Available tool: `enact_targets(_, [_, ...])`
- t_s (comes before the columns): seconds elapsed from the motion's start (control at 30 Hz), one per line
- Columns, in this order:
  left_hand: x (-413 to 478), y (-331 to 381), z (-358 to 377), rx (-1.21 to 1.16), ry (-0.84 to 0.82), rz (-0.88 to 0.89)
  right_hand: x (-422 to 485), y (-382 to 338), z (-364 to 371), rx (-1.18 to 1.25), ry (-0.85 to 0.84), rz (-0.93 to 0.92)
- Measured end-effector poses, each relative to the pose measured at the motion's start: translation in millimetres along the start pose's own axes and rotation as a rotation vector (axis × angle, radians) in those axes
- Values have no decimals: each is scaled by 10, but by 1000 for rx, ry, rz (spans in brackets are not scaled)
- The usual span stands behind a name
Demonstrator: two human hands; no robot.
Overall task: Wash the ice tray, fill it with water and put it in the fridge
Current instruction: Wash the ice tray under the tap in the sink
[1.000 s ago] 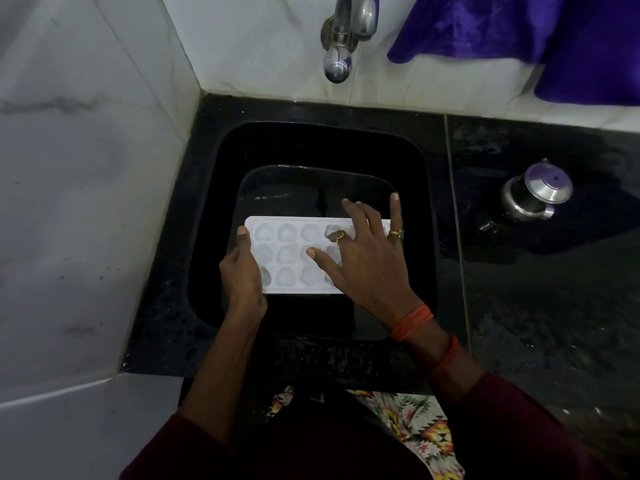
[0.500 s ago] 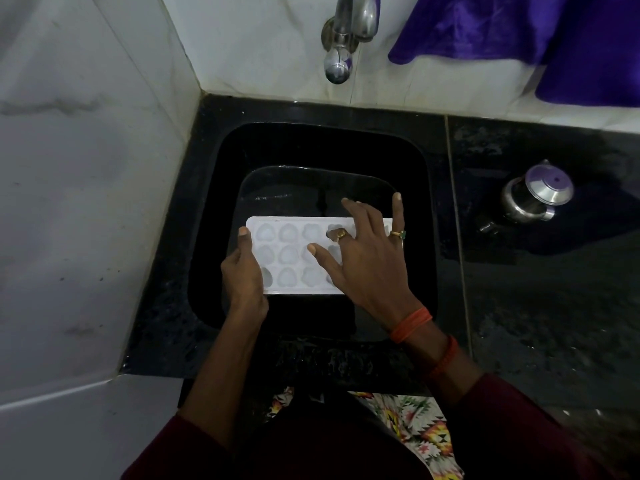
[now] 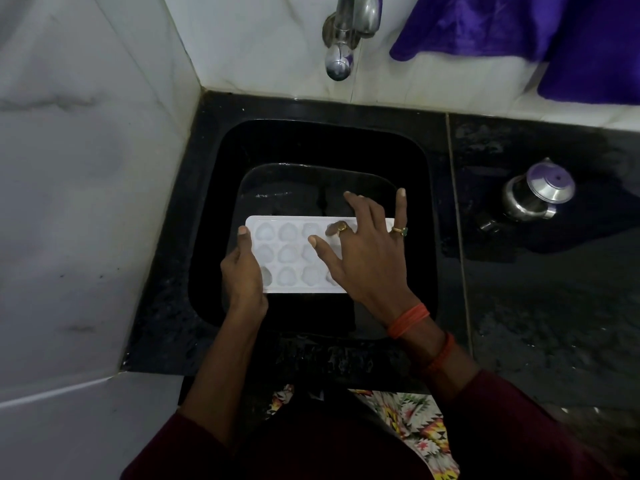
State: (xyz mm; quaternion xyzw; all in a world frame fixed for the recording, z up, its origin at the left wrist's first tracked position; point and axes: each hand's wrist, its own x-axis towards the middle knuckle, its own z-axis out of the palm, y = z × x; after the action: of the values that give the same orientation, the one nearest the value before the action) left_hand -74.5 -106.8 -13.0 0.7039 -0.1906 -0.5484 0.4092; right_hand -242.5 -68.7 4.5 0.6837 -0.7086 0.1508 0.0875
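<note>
My left hand gripped one end of the white plastic ice tray to keep it steady over the black square sink, so my flat, spread right hand could rub it clean.

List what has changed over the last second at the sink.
The right hand, fingers spread on the ice tray, slid very slightly toward its far edge. Nothing was grabbed or released. The left hand still grips the tray's left end, over the sink.
</note>
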Motion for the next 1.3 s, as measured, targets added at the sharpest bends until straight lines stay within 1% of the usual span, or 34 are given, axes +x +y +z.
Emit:
enact_targets(0.07, [3,7,-9,-2,4,9,-7,-1,12,-9,-1,0])
enact_targets(0.23, [3,13,-23,-9,-4,13,-36,11,63,-38,-71,-11])
enact_targets(0.4, [0,25,-32,-23,-11,29,-11,22,20,-34,-42,-11])
enact_targets(0.57, [-7,35,-26,-22,-22,28,-28,58,46,-58,-93,-30])
enact_targets(0.73, [-2,22,-34,-8,-11,14,12,114,-24,-97,-62,-26])
enact_targets(0.97, [-10,10,-17,16,-4,11,-10,163,-12,-136,-156,-65])
enact_targets(1.17, [-14,-28,-44,27,4,-12,-26,149,-59,-109,-111,-71])
enact_targets(1.3, [-15,-41,-56,31,8,-19,-34,73,-105,-22,-49,-63])
